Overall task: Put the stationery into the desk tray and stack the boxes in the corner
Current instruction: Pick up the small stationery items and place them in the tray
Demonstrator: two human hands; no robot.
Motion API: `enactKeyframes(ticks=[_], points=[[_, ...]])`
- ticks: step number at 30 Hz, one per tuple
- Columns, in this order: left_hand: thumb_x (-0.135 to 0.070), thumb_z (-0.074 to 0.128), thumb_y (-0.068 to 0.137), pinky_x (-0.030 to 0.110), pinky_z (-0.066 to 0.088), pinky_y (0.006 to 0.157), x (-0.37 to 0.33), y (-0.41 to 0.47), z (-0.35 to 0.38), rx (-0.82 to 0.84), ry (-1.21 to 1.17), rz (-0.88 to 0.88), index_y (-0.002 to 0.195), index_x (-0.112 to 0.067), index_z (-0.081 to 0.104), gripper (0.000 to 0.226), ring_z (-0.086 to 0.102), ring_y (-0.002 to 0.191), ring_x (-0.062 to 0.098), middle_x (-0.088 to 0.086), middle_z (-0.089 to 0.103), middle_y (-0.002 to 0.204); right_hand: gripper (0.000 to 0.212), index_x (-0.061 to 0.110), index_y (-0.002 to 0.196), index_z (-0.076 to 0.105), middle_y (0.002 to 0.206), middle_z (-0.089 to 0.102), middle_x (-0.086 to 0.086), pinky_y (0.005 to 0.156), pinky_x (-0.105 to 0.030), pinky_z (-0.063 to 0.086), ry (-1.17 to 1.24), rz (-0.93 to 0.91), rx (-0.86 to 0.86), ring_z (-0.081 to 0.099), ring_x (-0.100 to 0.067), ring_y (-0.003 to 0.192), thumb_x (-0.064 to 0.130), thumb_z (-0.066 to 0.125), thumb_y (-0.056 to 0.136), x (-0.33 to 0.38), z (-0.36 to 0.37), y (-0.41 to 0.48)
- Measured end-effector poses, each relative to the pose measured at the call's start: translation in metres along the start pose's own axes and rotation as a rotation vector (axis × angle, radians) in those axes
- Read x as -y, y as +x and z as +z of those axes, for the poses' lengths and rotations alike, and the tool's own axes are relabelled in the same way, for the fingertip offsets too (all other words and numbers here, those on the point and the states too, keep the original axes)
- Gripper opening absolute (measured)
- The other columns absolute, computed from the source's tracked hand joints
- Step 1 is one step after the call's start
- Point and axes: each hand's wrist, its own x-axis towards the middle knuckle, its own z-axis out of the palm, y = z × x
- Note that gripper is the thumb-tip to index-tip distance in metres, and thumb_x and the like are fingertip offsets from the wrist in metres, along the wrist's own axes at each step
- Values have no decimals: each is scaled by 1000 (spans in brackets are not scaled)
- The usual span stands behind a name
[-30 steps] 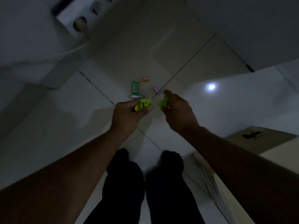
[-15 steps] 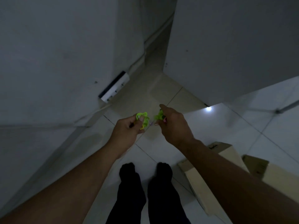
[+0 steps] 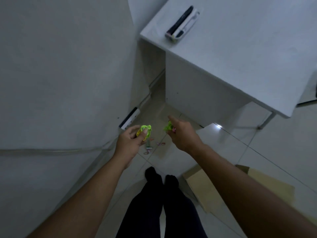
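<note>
Dim light, standing. My legs [image 3: 154, 203] in black, feet together on the tiled floor [image 3: 231, 152]. Cardboard box [image 3: 204, 191] on the floor just right of my feet, partly hidden by my right forearm.

Left hand [image 3: 132, 140]: fingers curled round a clump of green and yellow pieces [image 3: 145, 131], thumb pressed on top. Right hand [image 3: 181, 134]: pinching a green piece [image 3: 169, 126], forefinger stretched forward. Both hands held apart, above the floor.

Below and between the hands, small coloured pieces [image 3: 149, 146] lie scattered on the tiles; too small to say what each is.

Beyond the left hand, a white power strip [image 3: 129, 118] lies at the foot of the wall.

Farthest: white surface [image 3: 240, 57], and on its far left corner the desk tray [image 3: 182, 23] with a dark pen and a white one in it.
</note>
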Motion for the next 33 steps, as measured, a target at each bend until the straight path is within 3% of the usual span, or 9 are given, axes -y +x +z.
enactKeyframes(ticks=[3, 5, 9, 18, 25, 28, 33], points=[[-15, 71, 82, 31, 56, 76, -32, -7, -2, -21, -26, 49, 93, -12, 49, 24, 66, 88, 16, 14, 68, 105, 58, 12, 145, 36, 130, 56, -16, 93, -40, 46, -6, 10, -20, 54, -32, 116, 20, 60, 92, 17, -28, -4], [-16, 71, 82, 26, 57, 71, -51, -7, -4, 6, -36, 71, 89, -13, 47, 26, 67, 87, 14, 13, 67, 103, 59, 14, 146, 35, 132, 55, -14, 96, -39, 46, -12, 29, -37, 53, -30, 118, 22, 60, 92, 26, -47, -4], [-16, 71, 82, 24, 56, 66, -83, -3, -8, 50, -69, 89, 92, -12, 50, 24, 68, 89, 15, 11, 69, 103, 57, 14, 144, 39, 129, 58, -15, 93, -37, 45, -41, 25, -93, 55, -31, 115, 23, 60, 92, 42, -80, -1], [-20, 73, 81, 34, 56, 75, -149, 29, 15, 99, -104, 147, 96, -9, 52, 28, 67, 90, 19, 18, 67, 106, 56, 14, 142, 41, 131, 56, -15, 97, -41, 46, -29, 38, -186, 53, -32, 120, 24, 62, 91, 59, -154, 37], [-18, 71, 83, 39, 57, 82, -204, 72, 57, 13, -102, 171, 102, -8, 52, 29, 67, 94, 23, 16, 66, 109, 57, 16, 143, 41, 134, 55, -13, 98, -34, 43, -60, -42, -184, 54, -30, 120, 23, 63, 91, 59, -225, 118], [-18, 71, 83, 35, 57, 77, -221, 95, 75, -70, -141, 147, 100, -9, 53, 27, 67, 93, 22, 17, 65, 111, 58, 16, 144, 40, 135, 54, -14, 92, -28, 43, -96, -78, -101, 56, -29, 117, 24, 63, 91, 55, -247, 159], [-21, 70, 84, 18, 55, 61, -248, 127, 104, -202, -207, 107, 112, -3, 53, 37, 65, 87, 14, 14, 62, 114, 57, 16, 145, 36, 135, 53, -17, 99, -38, 46, -169, -159, 54, 55, -33, 118, 21, 59, 93, 53, -273, 225]])
